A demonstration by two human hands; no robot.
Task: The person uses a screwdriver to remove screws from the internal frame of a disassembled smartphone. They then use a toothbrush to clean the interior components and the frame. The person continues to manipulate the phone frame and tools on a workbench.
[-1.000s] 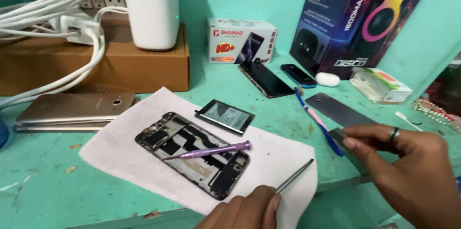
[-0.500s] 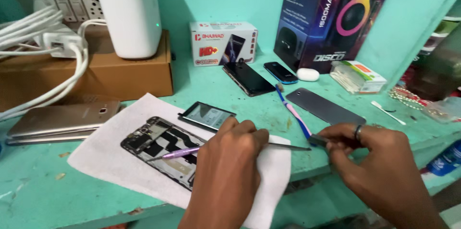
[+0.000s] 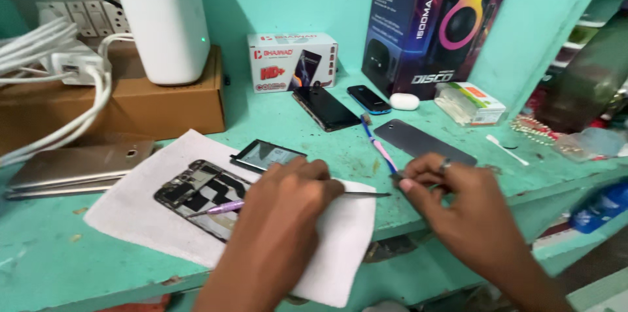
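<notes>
Clutter is crowding the turquoise shelf (image 3: 307,132) around us: a brown cardboard box (image 3: 118,99) bearing a tall white cylindrical device (image 3: 163,17), a tangle of white cables (image 3: 59,76), a gold phone back cover (image 3: 75,165), a small red-and-white carton (image 3: 292,61), a dark speaker box (image 3: 435,17), two black phones (image 3: 325,108) lying side by side, a white earbud case (image 3: 403,101), a pink-and-blue toothbrush (image 3: 378,145) and a grey flat panel (image 3: 422,142). We are seeing the opened phone frame with exposed boards (image 3: 196,194) lying on a white paper sheet (image 3: 144,220), a purple plastic pry tool (image 3: 219,208) resting across it and a black flat battery (image 3: 265,155) just behind; our own forearm is blocking the frame's near end. Since half a second ago, we are noticing both hands sitting slightly closer together while the view is shifting a little leftward. Our left hand (image 3: 288,201) is curling nearly closed around a thin dark metal rod (image 3: 366,194), which is spanning the gap to our right hand (image 3: 458,201); that hand, wearing a ring, is pinching the rod's far tip between thumb and fingertips (image 3: 407,186).
</notes>
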